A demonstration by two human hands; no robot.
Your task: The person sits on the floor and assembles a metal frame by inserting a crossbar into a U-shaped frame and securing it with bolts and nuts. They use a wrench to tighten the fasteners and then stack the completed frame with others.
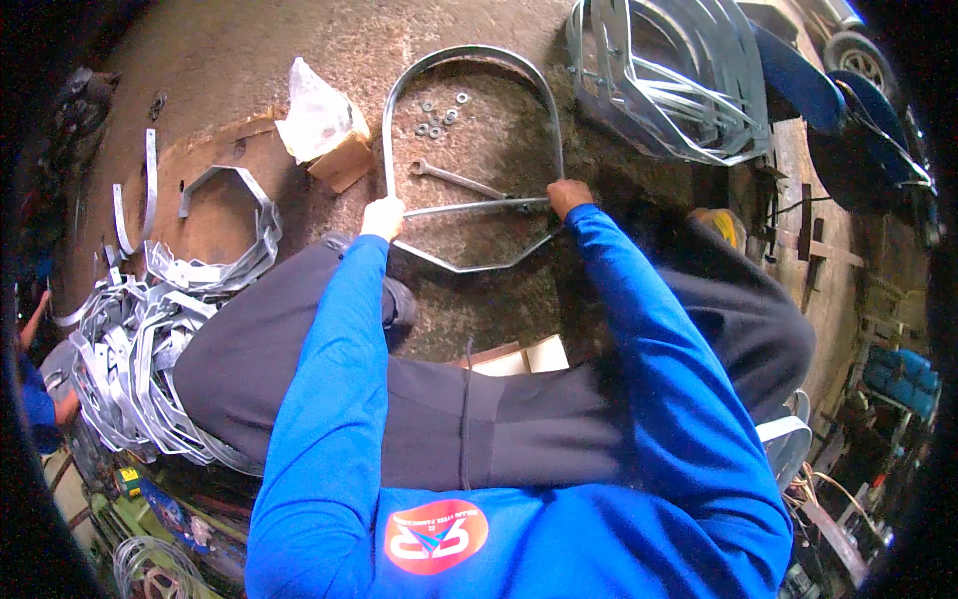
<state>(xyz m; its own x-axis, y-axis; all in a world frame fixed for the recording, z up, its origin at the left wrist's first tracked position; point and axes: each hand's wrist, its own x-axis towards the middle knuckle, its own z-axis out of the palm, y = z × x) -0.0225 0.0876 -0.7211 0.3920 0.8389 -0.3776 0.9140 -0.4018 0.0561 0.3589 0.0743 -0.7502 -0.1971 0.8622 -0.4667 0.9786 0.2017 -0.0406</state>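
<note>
A bent grey metal strap frame (pixel 469 55), arched at the far side, lies on the rough floor in front of me. My left hand (pixel 382 217) grips its left end where a straight cross strip (pixel 459 208) meets it. My right hand (pixel 567 196) is closed on the right end of that cross strip at the frame's right side. A spanner (pixel 454 179) lies inside the arch, just beyond the cross strip. Several loose nuts and washers (pixel 439 115) sit further inside the arch. My blue sleeves and dark trousers fill the lower view.
A heap of bent metal straps (pixel 140 339) lies at the left, with another octagonal strap (pixel 225 180) on cardboard. A small cardboard box with a plastic bag (pixel 319 120) stands beside the frame. Stacked finished frames (pixel 679 80) lean at the upper right. Another person's arm (pixel 35 319) shows at the far left.
</note>
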